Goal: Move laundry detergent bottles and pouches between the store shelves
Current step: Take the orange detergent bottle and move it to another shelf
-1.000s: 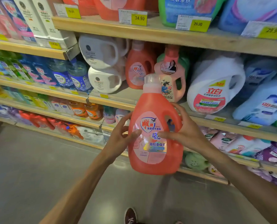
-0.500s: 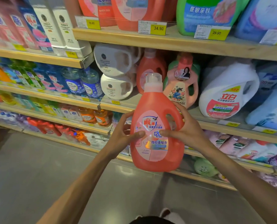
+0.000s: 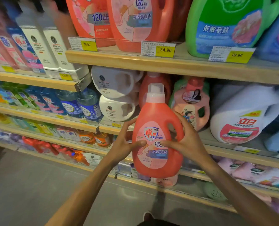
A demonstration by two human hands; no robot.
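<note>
I hold an orange-red detergent bottle with a translucent white cap upright in front of the shelves, its label facing me. My left hand grips its left side, thumb on the label. My right hand wraps the handle side on the right. Above, on the wooden upper shelf, stand matching orange-red bottles behind a 34.90 price tag. Behind the held bottle, on the middle shelf, another orange-red bottle is partly hidden.
A green bottle stands on the upper shelf at right. The middle shelf holds white jugs, a pink bottle and a large white bottle. Pouches lie on lower shelves. Grey floor lies below.
Both hands have lifted the orange-red bottle upward and closer to the shelves. My view has tilted up, bringing the upper shelf with matching bottles into view.
</note>
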